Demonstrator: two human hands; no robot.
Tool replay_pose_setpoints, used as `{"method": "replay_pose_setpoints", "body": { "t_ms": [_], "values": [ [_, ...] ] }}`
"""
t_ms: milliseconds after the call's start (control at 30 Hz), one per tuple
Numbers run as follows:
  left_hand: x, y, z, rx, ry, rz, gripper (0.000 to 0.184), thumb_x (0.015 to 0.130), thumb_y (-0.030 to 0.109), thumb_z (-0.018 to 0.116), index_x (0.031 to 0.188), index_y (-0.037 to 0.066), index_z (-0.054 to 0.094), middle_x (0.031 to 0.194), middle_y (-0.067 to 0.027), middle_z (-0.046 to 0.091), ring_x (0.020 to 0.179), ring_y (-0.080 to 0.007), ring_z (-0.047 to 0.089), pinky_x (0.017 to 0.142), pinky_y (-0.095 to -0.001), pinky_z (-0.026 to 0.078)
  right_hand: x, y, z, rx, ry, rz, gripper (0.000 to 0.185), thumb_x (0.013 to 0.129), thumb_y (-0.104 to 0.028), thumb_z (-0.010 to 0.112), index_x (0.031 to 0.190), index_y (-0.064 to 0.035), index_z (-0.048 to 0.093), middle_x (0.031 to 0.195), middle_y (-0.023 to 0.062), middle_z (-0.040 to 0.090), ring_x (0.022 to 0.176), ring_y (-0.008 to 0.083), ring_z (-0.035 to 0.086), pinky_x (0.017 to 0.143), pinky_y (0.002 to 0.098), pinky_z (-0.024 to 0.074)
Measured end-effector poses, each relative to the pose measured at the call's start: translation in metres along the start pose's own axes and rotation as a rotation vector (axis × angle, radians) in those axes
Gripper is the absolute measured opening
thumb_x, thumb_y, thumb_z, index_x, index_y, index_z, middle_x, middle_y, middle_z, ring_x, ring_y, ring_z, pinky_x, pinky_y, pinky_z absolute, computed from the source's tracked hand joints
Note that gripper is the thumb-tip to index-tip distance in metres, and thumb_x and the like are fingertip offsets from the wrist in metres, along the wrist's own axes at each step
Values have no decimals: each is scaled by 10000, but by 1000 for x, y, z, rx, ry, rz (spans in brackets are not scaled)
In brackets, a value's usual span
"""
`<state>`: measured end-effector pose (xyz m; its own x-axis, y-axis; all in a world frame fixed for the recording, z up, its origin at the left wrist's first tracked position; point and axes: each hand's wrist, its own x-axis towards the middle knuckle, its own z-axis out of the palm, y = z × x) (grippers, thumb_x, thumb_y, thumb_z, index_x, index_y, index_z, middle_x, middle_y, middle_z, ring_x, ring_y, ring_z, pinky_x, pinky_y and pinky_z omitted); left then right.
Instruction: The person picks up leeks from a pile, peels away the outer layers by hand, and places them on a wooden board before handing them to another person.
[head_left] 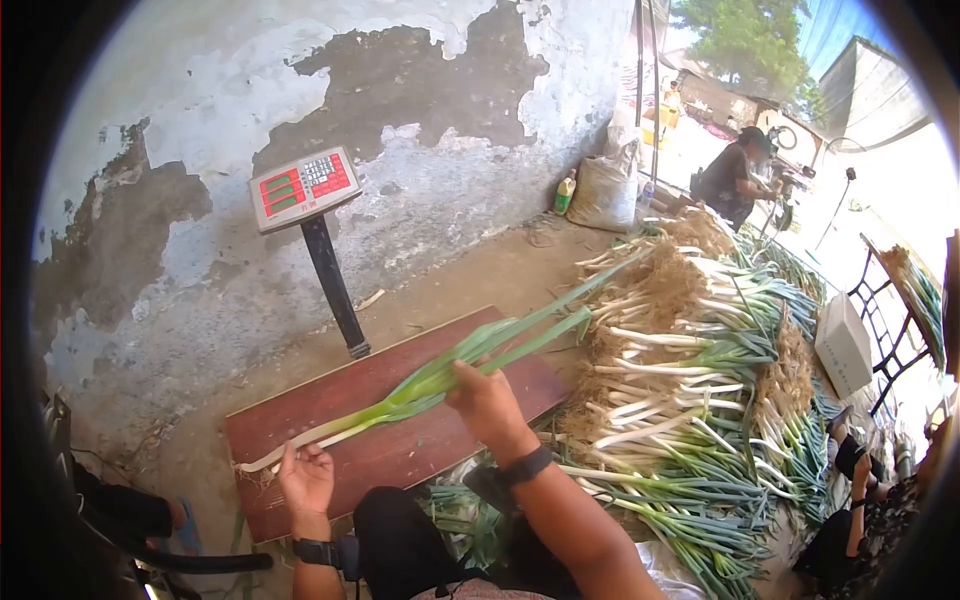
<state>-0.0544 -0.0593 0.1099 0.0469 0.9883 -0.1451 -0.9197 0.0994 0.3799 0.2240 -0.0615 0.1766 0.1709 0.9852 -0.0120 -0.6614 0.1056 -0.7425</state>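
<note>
A few long green onions (pixel 400 397) lie slantwise over a dark red board (pixel 350 480), white root ends at the lower left and green leaves toward the upper right. My right hand (pixel 485 400) is closed around their green part. Near the white stems, my left hand (pixel 305 475) has its fingers curled against the lower stem close to the roots. Both wrists wear dark bands. Beside the board on the right is a large pile of green onions (pixel 670 380) with roots and leaves showing.
A scale display (pixel 305 188) on a black post stands behind the board, before a peeling wall. A sack (pixel 605 190) and a green bottle (pixel 565 193) are by the wall. One person (pixel 735 180) sits behind the pile; another (pixel 870 520) is at lower right, near a white box (pixel 843 345).
</note>
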Motion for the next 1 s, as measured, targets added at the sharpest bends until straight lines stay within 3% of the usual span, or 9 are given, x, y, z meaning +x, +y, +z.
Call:
{"method": "replay_pose_setpoints", "body": {
  "t_ms": [133, 200, 233, 300, 400, 567, 633, 833, 1000],
  "values": [
    [2, -23, 19, -11, -32, -34, 154, 870, 193, 497, 977, 87, 529, 983, -54, 573, 710, -129, 514, 613, -259, 416, -1, 9, 3, -57, -97, -55, 112, 807, -52, 541, 866, -78, 450, 823, 19, 491, 629, 99, 460, 521, 238, 380],
    [6, -16, 15, 29, -14, 36, 149, 870, 194, 500, 969, 86, 529, 960, -56, 575, 697, -122, 508, 608, -253, 416, 4, -2, -4, 355, -51, 35, 168, 808, -55, 538, 960, -60, 468, 844, 13, 500, 663, 97, 467, 561, 234, 388],
    [7, -13, 15, 67, -1, 106, 146, 870, 196, 503, 961, 85, 529, 937, -58, 577, 683, -115, 502, 603, -247, 416, 3, -8, -7, 357, -48, 37, 168, 808, -55, 538, 960, -60, 468, 844, 13, 500, 663, 97, 467, 561, 234, 388],
    [8, -4, 8, 82, 45, 136, 140, 869, 208, 511, 930, 83, 525, 876, -50, 580, 652, -102, 490, 577, -227, 406, 0, -22, -13, 420, -70, -93, 426, 781, -51, 541, 1188, -93, 420, 874, 19, 518, 797, 132, 501, 734, 282, 419],
    [15, 22, -29, 39, 145, 212, 146, 859, 226, 529, 888, 84, 513, 807, -37, 576, 606, -92, 480, 539, -213, 398, 6, -37, -33, 411, 3, -202, 405, 797, -75, 539, 1184, -100, 421, 855, 8, 518, 769, 121, 493, 709, 266, 416],
    [8, 36, -54, 75, 270, 235, 177, 833, 230, 571, 845, 62, 516, 717, -27, 552, 571, -93, 475, 520, -208, 403, 9, -39, -39, 263, 112, -145, 337, 828, -148, 541, 1149, -89, 459, 808, 2, 510, 696, 108, 468, 637, 254, 403],
    [6, 44, -61, 16, 302, 256, 193, 829, 238, 576, 818, 53, 519, 688, -20, 538, 573, -94, 477, 522, -205, 405, 5, -46, -36, 22, 165, -132, 288, 861, -207, 500, 1113, -71, 480, 815, 4, 514, 642, 97, 439, 575, 243, 378],
    [9, 73, -75, 19, 317, 317, 192, 849, 242, 546, 794, 63, 500, 636, -13, 477, 579, -101, 477, 511, -211, 420, 8, -49, -47, 72, 126, -142, 333, 896, -249, 430, 1159, -46, 446, 825, 1, 526, 602, 88, 398, 526, 213, 316],
    [17, 90, -99, 35, 210, 323, 188, 850, 237, 543, 829, 51, 521, 678, -18, 531, 571, -94, 455, 528, -198, 399, 12, -48, -48, 106, 191, -116, 335, 902, -227, 418, 1175, -33, 421, 899, 42, 519, 610, 101, 414, 561, 227, 363]
  ]
}}
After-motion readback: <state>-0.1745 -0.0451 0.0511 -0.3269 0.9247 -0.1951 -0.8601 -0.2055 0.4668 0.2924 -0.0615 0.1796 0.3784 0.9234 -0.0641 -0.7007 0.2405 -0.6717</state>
